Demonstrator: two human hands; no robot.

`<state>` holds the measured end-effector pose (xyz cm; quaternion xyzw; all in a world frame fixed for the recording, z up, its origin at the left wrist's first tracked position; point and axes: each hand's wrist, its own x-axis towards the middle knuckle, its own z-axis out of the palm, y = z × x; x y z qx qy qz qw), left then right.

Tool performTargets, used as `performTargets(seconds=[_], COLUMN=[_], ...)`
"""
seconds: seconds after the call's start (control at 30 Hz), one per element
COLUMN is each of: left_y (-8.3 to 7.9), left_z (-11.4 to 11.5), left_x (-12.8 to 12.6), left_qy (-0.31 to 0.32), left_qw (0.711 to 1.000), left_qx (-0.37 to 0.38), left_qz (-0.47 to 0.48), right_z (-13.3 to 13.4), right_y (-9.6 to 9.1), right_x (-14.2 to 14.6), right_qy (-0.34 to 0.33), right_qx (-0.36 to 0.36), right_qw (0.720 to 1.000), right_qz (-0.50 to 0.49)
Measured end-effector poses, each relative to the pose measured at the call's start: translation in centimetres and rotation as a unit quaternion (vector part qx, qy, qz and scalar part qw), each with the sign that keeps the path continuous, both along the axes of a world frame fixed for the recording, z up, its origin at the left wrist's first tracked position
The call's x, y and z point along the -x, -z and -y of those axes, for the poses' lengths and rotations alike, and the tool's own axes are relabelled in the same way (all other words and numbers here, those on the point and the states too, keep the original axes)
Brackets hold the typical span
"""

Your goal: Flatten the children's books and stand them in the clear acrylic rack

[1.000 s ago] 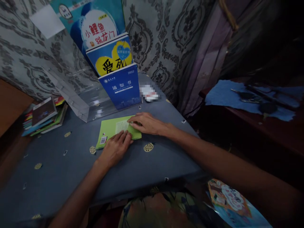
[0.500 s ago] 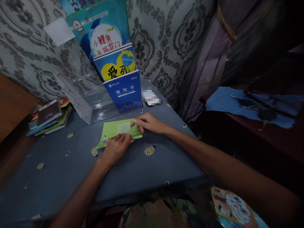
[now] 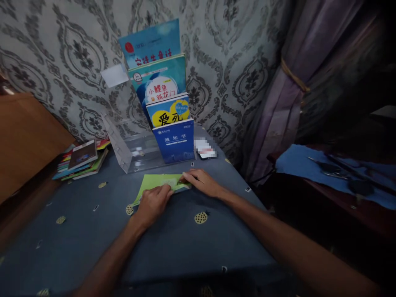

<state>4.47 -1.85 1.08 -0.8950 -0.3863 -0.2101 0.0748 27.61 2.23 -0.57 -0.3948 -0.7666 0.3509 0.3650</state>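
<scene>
A thin green book [image 3: 154, 181] lies on the patterned tablecloth, its near edge lifted and bent a little. My left hand [image 3: 154, 202] grips that near edge at the left, fingers curled over it. At the right end, my right hand [image 3: 202, 181] pinches the cover between thumb and fingers. A pale label area on the cover shows between the two hands. Just behind stands a clear acrylic rack [image 3: 122, 150], holding a blue booklet [image 3: 176, 150] upright at its front, with several more books behind it.
Left of the rack lies a stack of books [image 3: 83, 159]. A phone-like item with a blurred-out top [image 3: 206, 149] rests right of the rack. A side table with a blue cloth [image 3: 291, 167] and dark items stands at the far right, near a tied curtain [image 3: 278, 95].
My view has tilted up, so everything sits lower in the picture. The green book's near edge has come up off the table, held by both hands.
</scene>
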Motion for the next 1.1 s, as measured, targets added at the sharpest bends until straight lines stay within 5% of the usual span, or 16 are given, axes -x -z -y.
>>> performTargets(seconds=[0.17,0.33,0.43,0.53,0.63,0.8,1.1], left_y=[-3.7,-7.6,-8.2,-6.8,-4.6,-2.3,-0.6], left_z=[0.2,-0.7,-2.2,-4.1,-6.0,-6.4,2.2], left_x=[0.7,1.3,1.3,1.0,0.5,-0.3,-4.1], left_qy=[-0.061,-0.105,-0.085,-0.056,-0.053,-0.105,-0.024], left_qw=[0.971,0.896,0.845,0.811,0.840,0.962,0.988], left_qx=[0.100,0.133,0.253,0.410,0.446,0.215,0.089], left_qz=[0.209,0.410,0.463,0.414,0.303,0.129,-0.127], right_z=[-0.5,-0.2,0.2,0.1,-0.3,-1.2,-1.3], right_y=[0.1,0.1,0.2,0.4,0.8,1.6,1.8], right_x=[0.0,0.6,0.9,1.1,1.1,1.1,1.0], right_qy=[0.005,-0.061,-0.085,-0.081,-0.040,0.091,0.089], right_qx=[0.117,0.198,0.253,0.274,0.266,0.235,0.221], right_qw=[0.971,0.922,0.918,0.914,0.913,0.926,0.929], right_qz=[-0.208,-0.328,-0.294,-0.288,-0.308,-0.280,-0.282])
